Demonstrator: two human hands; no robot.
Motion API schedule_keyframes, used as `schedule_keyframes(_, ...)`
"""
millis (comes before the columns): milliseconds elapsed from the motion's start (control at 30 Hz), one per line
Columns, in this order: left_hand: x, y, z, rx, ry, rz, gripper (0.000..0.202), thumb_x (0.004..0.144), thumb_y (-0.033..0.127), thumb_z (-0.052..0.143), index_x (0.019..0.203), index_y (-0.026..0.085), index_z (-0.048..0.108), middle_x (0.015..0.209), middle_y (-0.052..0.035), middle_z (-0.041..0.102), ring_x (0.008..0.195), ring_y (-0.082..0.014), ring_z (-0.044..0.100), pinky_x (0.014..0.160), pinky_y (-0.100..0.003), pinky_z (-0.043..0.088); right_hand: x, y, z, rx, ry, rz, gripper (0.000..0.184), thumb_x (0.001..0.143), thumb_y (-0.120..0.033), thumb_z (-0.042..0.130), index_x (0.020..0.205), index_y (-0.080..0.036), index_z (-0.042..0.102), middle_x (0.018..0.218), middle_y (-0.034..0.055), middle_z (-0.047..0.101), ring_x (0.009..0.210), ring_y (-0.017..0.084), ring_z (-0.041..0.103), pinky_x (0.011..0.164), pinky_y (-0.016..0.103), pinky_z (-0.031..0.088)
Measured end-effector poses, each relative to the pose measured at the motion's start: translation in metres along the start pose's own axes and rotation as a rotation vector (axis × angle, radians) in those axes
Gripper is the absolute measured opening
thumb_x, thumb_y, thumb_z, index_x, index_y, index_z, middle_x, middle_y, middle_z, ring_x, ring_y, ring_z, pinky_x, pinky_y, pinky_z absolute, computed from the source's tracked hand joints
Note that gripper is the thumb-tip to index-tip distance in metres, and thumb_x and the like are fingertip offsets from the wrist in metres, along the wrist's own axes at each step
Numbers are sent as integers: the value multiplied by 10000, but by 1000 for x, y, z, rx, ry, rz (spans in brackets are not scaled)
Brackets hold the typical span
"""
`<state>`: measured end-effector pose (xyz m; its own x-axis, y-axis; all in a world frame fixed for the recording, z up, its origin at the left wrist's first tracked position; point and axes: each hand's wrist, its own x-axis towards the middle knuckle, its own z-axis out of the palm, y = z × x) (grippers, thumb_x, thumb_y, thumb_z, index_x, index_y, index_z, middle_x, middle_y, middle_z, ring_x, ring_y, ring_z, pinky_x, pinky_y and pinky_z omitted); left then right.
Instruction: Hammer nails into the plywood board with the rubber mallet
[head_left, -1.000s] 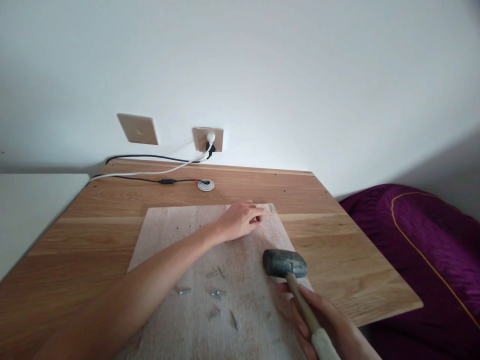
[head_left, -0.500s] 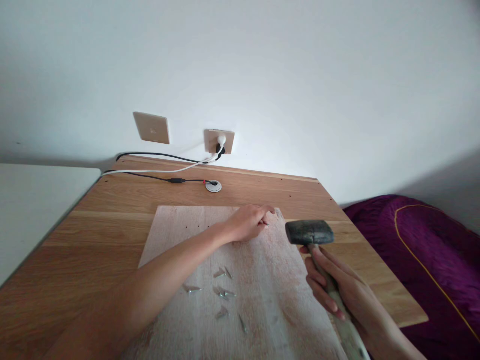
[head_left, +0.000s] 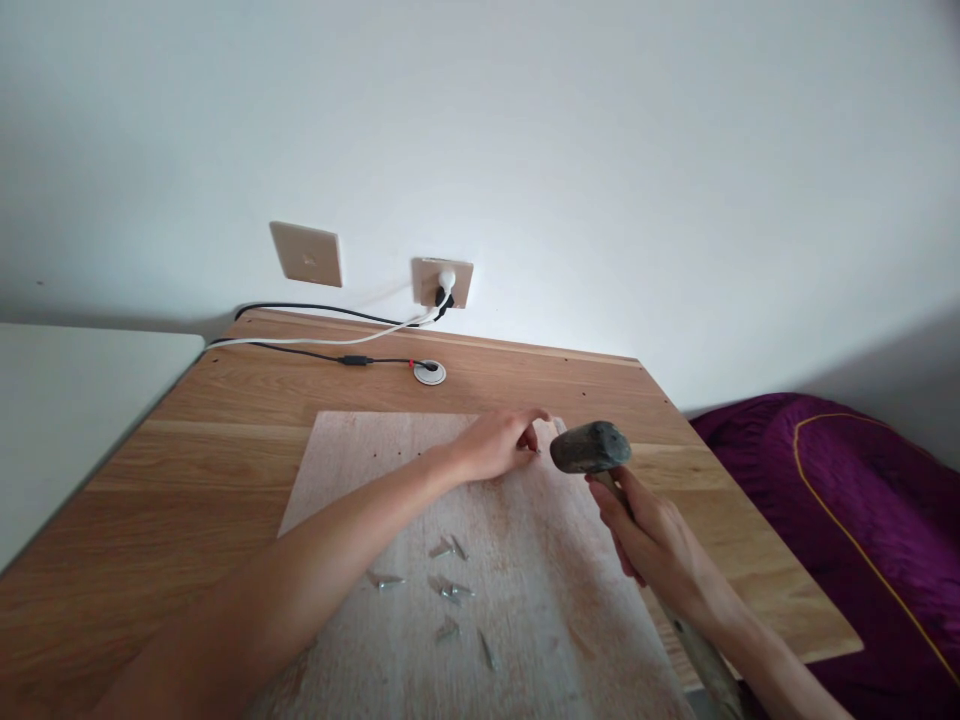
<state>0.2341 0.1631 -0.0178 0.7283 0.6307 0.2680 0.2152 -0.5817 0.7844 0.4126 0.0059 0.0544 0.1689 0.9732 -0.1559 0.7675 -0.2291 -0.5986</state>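
- Right hand [head_left: 649, 525] wrapped round the handle of a dark-headed mallet [head_left: 590, 447].
- Loose fasteners [head_left: 452, 590], metal, scattered on the near part of a pale board [head_left: 592, 620].
- Left hand [head_left: 491, 445] near board's far right corner, just left of mallet head; fingertips pinching a small fastener [head_left: 538, 452], mostly hidden.
- Beyond: wooden desk [head_left: 517, 375], round grommet [head_left: 430, 374], white cable [head_left: 300, 343].
- Farthest: wall [head_left: 540, 150], socket [head_left: 465, 285] with plugs in.

We're getting soft, coolish light, seemingly from the right, since the metal fasteners [head_left: 454, 592] throw faint shadows leftward. They look a bit smeary. The wall [head_left: 570, 200] glows mid-frame, dims toward the corners. Purple fabric [head_left: 870, 510] goes murky low down, and edges stretch wide-angle style.
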Motion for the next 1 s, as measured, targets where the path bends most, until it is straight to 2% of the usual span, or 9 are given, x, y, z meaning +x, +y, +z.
schedule_keyframes(133,0,-1,1,8,8,1,601,831,45,716,1406,199,635,993,-46,818,889,-199,764,831,-283,548,-4,7,0,6,13,38,409,1015,-613,394,1075,-252,578,394,-102,510,331,192,559,405,262,430)
schedule_keyframes(267,-1,2,0,52,23,35,647,832,26,685,1448,212,616,1009,-46,826,929,-208,774,849,-284,549,0,18,8,-23,-32,55,523,983,-651,361,1197,-226,577,380,-101,509,326,220,578,389,278,447)
schedule_keyframes(367,0,2,0,63,17,41,647,825,9,676,1437,213,622,1027,-42,832,943,-205,778,854,-282,548,4,21,7,-33,-46,42,558,967,-672,346,1206,-222,573,375,-101,505,316,224,578,386,284,445)
schedule_keyframes(533,2,-1,1,78,-4,17,562,850,34,690,1377,226,654,993,-31,839,922,-195,784,858,-282,549,5,6,-9,-39,-8,-48,447,1014,-624,380,1127,-239,575,403,-100,512,345,196,578,410,267,414)
schedule_keyframes(633,1,0,-1,69,-3,22,540,839,11,668,1332,229,675,992,-23,838,907,-181,781,830,-264,543,8,0,-9,-50,-20,-96,391,1020,-581,397,1094,-239,573,456,-93,532,375,185,595,436,265,442)
schedule_keyframes(800,0,3,-3,52,6,27,595,859,20,657,1427,194,607,1008,-50,835,895,-184,775,828,-270,541,14,2,-2,-60,-65,-74,393,1014,-561,384,1108,-233,579,501,-88,545,366,181,588,405,261,443)
schedule_keyframes(1000,4,-3,0,38,-42,-20,674,847,38,696,1483,204,546,988,-35,835,862,-176,771,827,-270,546,12,-10,-13,-54,-16,-114,397,1022,-599,397,1065,-243,569,405,-114,465,311,166,505,391,256,376)
